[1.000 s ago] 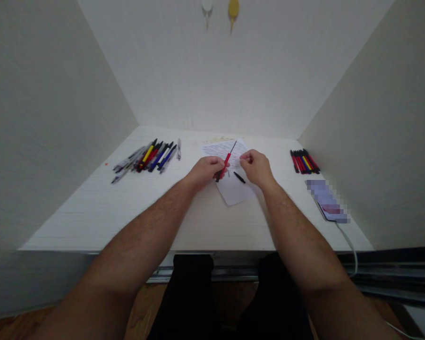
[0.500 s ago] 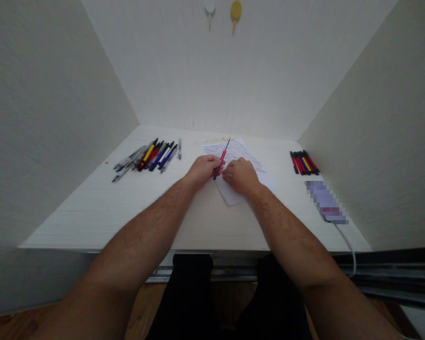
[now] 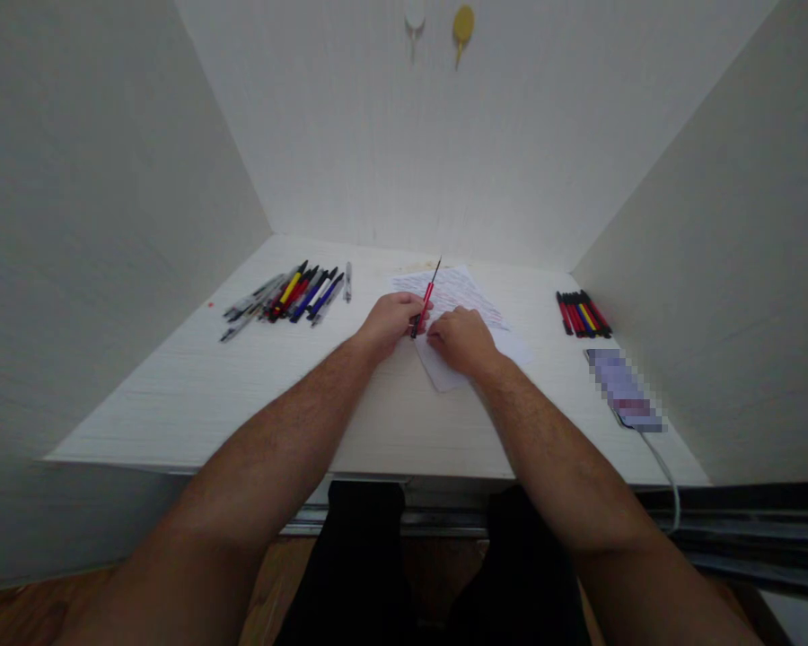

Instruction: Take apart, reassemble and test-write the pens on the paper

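Matt, pale, faintly streaked finish on desk (image 3: 242, 404). Matt paper for sheets (image 3: 475, 298) at centre. Looks like smooth plastic on red pen (image 3: 427, 297), left pen pile (image 3: 285, 296) and right pen row (image 3: 583, 314). Dull metal on rails (image 3: 444, 518) below near edge. Matt black cloth on trousers (image 3: 350, 574). Brownish wood look on floor (image 3: 279, 574).

the pen (image 3: 426, 300) is red with black at its lower end.

Before me is a white, faintly grained tabletop (image 3: 242, 404). On its left I have a loose heap of clear, yellow, red and blue pens (image 3: 286, 296), with one slim clear pen (image 3: 348, 282) just beside it. Scribbled white paper sheets (image 3: 468, 292) lie mid-table; on my right, a row of mostly red, black-ended pens (image 3: 583, 314) sits near a flat, cabled phone (image 3: 623, 390).
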A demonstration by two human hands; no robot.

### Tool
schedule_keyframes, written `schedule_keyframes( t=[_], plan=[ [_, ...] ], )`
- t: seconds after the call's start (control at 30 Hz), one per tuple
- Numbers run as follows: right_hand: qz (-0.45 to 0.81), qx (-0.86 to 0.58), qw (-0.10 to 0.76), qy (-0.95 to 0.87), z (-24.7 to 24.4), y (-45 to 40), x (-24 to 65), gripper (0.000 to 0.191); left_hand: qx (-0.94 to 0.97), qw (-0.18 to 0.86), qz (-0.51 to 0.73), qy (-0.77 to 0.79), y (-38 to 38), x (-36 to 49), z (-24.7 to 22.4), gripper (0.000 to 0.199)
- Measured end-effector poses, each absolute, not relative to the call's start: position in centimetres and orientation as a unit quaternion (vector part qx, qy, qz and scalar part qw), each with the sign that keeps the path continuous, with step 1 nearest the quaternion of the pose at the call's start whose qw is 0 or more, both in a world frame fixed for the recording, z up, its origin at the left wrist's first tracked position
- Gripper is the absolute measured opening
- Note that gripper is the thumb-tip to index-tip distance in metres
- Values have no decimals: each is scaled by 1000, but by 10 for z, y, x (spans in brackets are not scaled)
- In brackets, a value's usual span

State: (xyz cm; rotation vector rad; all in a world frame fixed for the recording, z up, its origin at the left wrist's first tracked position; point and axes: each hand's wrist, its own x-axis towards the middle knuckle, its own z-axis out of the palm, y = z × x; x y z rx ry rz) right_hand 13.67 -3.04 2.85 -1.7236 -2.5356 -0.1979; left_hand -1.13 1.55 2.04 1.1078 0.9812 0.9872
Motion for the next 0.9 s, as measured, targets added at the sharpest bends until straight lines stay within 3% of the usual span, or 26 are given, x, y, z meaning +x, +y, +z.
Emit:
schedule_keyframes(
  t=[0.23, 0.33, 0.4, 0.5, 0.6, 0.67, 0.77, 0.9],
  plan=[
    [-44, -559, 13, -828, 23, -30, 132, 33, 491, 633, 427, 420, 11, -13, 27, 10],
    [-23, -562, 47, -826, 18, -30, 135, 29, 496, 628, 431, 417, 12, -13, 26, 10],
    [17, -570, 124, -812, 16, -27, 141, 27, 508, 624, 428, 411, 12, -13, 26, 10],
    [109, -587, 324, -734, 18, -20, 157, 19, 542, 615, 413, 397, 11, -13, 23, 9],
    [235, -587, 535, -561, 25, -12, 172, 6, 588, 590, 391, 391, 12, -13, 19, 9],
    [310, -558, 626, -448, 30, -9, 179, 9, 621, 567, 374, 390, 12, -13, 17, 10],
    [368, -507, 688, -366, 35, -8, 184, 14, 649, 550, 356, 387, 11, -13, 16, 11],
    [388, -477, 708, -347, 36, -9, 183, 17, 658, 546, 344, 387, 9, -12, 17, 11]
  ],
)
